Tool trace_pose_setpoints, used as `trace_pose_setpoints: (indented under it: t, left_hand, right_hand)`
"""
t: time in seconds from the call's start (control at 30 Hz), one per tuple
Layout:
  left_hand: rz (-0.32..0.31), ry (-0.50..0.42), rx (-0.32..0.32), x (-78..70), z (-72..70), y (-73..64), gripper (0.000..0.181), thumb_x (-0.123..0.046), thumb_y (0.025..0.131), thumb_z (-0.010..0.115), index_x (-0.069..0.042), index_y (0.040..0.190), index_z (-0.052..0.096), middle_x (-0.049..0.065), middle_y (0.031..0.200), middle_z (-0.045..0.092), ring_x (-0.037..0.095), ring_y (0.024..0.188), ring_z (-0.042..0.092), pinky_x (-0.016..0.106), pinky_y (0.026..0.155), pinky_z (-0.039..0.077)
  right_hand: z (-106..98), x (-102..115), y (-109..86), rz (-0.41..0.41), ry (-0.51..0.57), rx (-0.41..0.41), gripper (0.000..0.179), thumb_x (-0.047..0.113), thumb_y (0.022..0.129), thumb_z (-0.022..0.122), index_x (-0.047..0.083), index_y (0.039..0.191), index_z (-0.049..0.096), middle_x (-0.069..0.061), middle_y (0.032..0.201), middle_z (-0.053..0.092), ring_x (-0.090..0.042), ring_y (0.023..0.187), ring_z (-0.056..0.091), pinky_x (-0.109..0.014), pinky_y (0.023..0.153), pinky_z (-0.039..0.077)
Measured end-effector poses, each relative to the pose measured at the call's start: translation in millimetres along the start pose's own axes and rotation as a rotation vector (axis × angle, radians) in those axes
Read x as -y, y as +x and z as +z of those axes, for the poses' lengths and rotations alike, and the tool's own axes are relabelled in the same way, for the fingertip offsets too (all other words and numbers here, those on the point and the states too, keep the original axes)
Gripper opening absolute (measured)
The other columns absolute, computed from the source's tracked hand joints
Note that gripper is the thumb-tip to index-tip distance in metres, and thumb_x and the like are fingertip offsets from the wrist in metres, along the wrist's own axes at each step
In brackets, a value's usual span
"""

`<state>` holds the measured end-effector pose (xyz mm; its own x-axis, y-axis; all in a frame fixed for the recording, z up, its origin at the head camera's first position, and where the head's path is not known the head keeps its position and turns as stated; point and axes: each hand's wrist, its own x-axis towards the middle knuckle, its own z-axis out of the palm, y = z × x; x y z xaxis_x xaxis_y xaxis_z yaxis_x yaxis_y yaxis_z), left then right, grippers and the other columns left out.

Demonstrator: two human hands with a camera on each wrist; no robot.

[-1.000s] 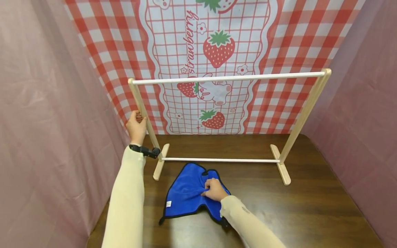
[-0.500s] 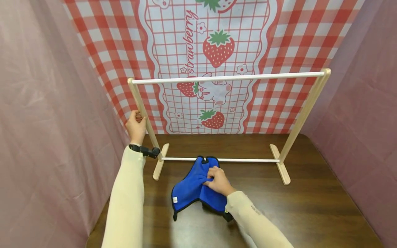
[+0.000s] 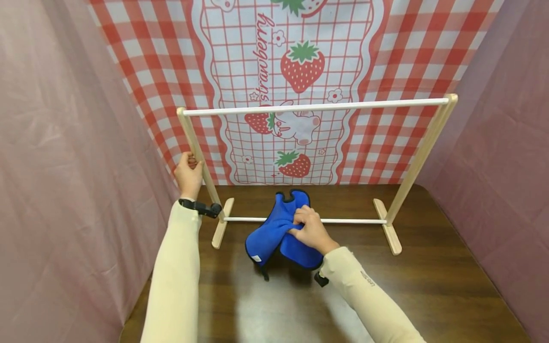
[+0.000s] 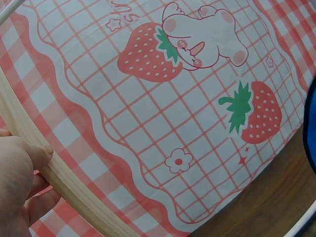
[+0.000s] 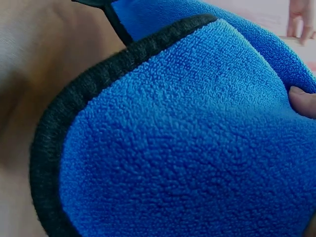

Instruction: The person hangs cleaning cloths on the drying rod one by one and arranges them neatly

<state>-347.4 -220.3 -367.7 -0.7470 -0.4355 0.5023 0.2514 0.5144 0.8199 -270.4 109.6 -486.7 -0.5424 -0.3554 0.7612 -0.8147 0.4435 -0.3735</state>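
A small blue towel [image 3: 263, 243] with black edging and a white tag hangs bunched from my right hand [image 3: 312, 229], which pinches it near its middle. It overlaps the rack's lower white bar [image 3: 353, 221] in the head view, and its lower corners droop toward me. In the right wrist view the fluffy towel [image 5: 177, 148] fills most of the picture, with my thumb [image 5: 303, 102] pressed into a fold. My left hand [image 3: 188, 177] holds the left post [image 4: 59, 180] of a wooden drying rack [image 3: 317, 108], thumb in front and fingers behind.
The rack stands on two wooden feet [image 3: 388, 233] on a brown table [image 3: 437, 286]. Behind it hangs a red-checked strawberry cloth [image 3: 302, 66]. Pink curtains [image 3: 77, 166] close in both sides.
My right hand has lifted the towel off the table and carried it forward, so it now overlaps the lower bar with its corners drooping. The left hand has stayed on the post.
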Motion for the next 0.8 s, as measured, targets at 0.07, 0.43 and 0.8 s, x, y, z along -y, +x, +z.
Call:
trace_pose_setpoints:
  t: [0.07, 0.43, 0.8]
  left_hand:
    - [0.003, 0.005, 0.0, -0.1, 0.3, 0.5, 0.025, 0.003, 0.089, 0.068, 0.008, 0.113, 0.06, 0.026, 0.108, 0.066, 0.037, 0.103, 0.064, 0.045, 0.091, 0.052]
    - [-0.015, 0.002, 0.016, -1.6, 0.2, -1.3, 0.025, 0.003, 0.09, 0.066, 0.009, 0.114, 0.06, 0.027, 0.109, 0.065, 0.037, 0.104, 0.063, 0.045, 0.092, 0.052]
    - [-0.006, -0.006, 0.023, -0.1, -0.2, -1.5, 0.026, 0.002, 0.091, 0.066, 0.008, 0.116, 0.06, 0.026, 0.109, 0.065, 0.036, 0.103, 0.065, 0.043, 0.09, 0.053]
  right_hand:
    - [-7.0, 0.4, 7.1, -0.013, 0.0, -0.016, 0.041, -0.001, 0.059, 0.087, 0.01, 0.058, 0.047, 0.002, 0.061, 0.046, -0.015, 0.065, 0.042, -0.034, 0.06, 0.035]
    - [-54.1, 4.5, 50.0, -0.114, -0.026, -0.127, 0.038, -0.006, 0.059, 0.087, 0.006, 0.06, 0.051, -0.004, 0.062, 0.051, -0.022, 0.067, 0.047, -0.04, 0.063, 0.039]
    - [-103.0, 16.7, 92.1, -0.199, -0.049, -0.169, 0.031, -0.01, 0.065, 0.083, 0.001, 0.062, 0.054, -0.01, 0.065, 0.055, -0.029, 0.072, 0.049, -0.043, 0.069, 0.041]
